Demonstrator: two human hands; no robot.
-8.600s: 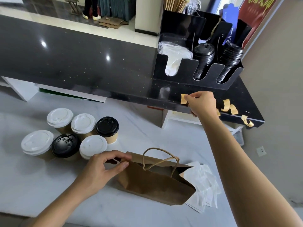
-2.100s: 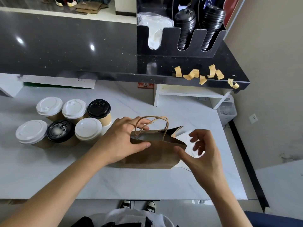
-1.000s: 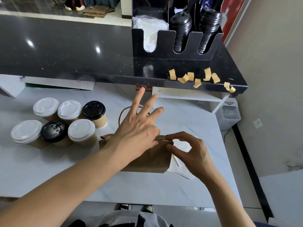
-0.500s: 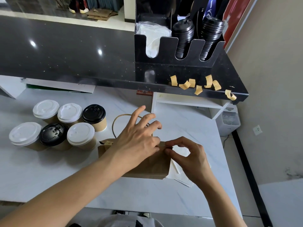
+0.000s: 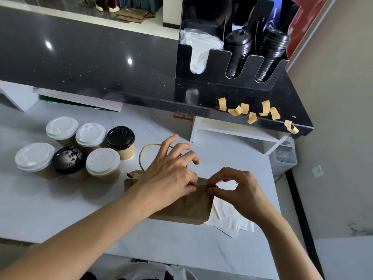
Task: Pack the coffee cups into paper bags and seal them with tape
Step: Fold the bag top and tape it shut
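Note:
A brown paper bag [image 5: 187, 207] stands on the white table [image 5: 60, 209], its top folded flat and its handle loop [image 5: 142, 156] sticking out behind. My left hand [image 5: 171, 174] pinches the folded top edge with thumb and forefinger, the other fingers loosely spread. My right hand [image 5: 234, 188] pinches the same edge at the bag's right corner. A small piece of tan tape [image 5: 137, 175] sits on the bag's left corner. Several lidded coffee cups [image 5: 103, 162], white and black lids, stand grouped to the left.
Several tan tape strips [image 5: 250, 112] hang from the black counter edge [image 5: 121, 98] above. A black organiser [image 5: 220, 75] with stacked lids stands on the counter. White paper sleeves [image 5: 228, 219] lie under the bag's right side. A wall rises at the right.
The bag's mouth went from open to folded flat. My left hand's fingers curled down onto the fold, and my right hand stayed pinching the right corner.

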